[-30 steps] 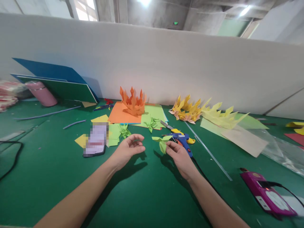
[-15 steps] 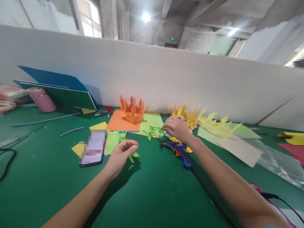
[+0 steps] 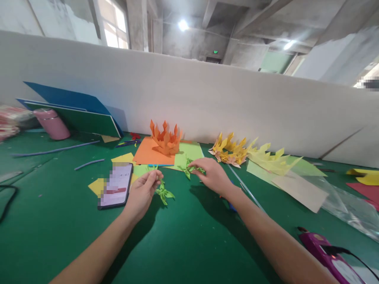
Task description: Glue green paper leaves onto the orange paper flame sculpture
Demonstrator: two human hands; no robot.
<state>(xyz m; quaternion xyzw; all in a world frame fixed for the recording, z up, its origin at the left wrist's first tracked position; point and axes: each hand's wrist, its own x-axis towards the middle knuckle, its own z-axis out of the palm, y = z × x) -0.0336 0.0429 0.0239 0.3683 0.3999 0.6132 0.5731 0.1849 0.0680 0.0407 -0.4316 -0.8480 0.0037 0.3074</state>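
The small green folded-paper sprig hangs from the left hand, whose thumb and fingertips are pinched together on its upper end. Its pointed leaves spread just above or on the green bench; which of the two cannot be told. The right hand reaches forward, with its thumb and forefinger closed on a second green folded-paper sprig. That sprig lies at the near edge of a light green paper sheet. The two sprigs are near each other but apart.

Just left of the left hand lies a black phone with a blurred screen, partly resting on a yellow paper square. Behind the hands, an orange paper sheet carries an orange spiky folded-paper crown, which stands upright. To the right of it sit a cluster of yellow-orange folded-paper flowers and a row of pale yellow folded-paper spikes. A thin clear stick runs slantwise beside the right wrist.

Blue and green boards lean on the white partition at far left, and a pink cylinder lies tilted in front of them. A magenta device with a black cord sits at the near right corner.
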